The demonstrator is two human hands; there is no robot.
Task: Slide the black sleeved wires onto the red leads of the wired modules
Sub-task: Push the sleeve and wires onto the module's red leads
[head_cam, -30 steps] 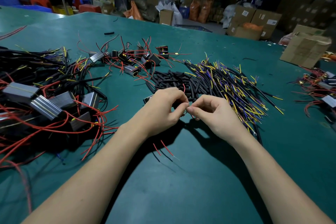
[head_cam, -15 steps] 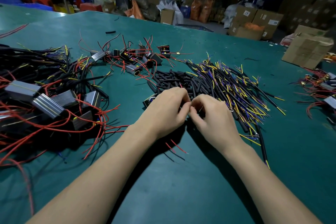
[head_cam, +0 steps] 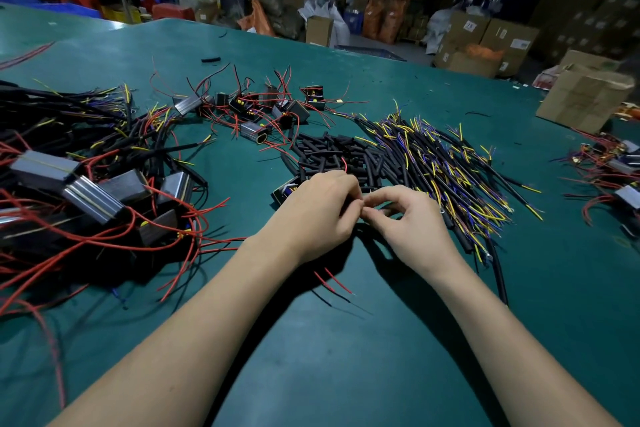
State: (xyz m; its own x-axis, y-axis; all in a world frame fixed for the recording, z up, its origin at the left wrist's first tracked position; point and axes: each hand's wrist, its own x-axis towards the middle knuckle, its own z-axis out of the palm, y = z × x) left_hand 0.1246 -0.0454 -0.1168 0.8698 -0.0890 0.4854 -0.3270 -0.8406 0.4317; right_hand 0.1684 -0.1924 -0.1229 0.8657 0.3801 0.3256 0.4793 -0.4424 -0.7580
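Observation:
My left hand (head_cam: 318,215) is curled over a small wired module (head_cam: 286,189) and pinches one of its red leads at the fingertips. More red leads (head_cam: 333,282) stick out below that wrist. My right hand (head_cam: 412,224) meets it fingertip to fingertip, thumb and forefinger pinching the end of a black sleeved wire (head_cam: 498,274) that trails back past the wrist. The joint itself is hidden between the fingers. Just beyond the hands lie a heap of short black sleeves (head_cam: 337,154) and a fan of black sleeved wires with yellow and purple ends (head_cam: 446,166).
On the green table (head_cam: 346,357), a big tangle of grey modules with red leads (head_cam: 90,194) fills the left. Several small modules (head_cam: 256,113) lie at the back centre and more at the right edge (head_cam: 620,173). A cardboard box (head_cam: 585,97) stands far right.
My two hands closed together until the fingertips met, and stay joined. The right hand's outer fingers have since spread a little. The red leads under my left wrist shifted slightly.

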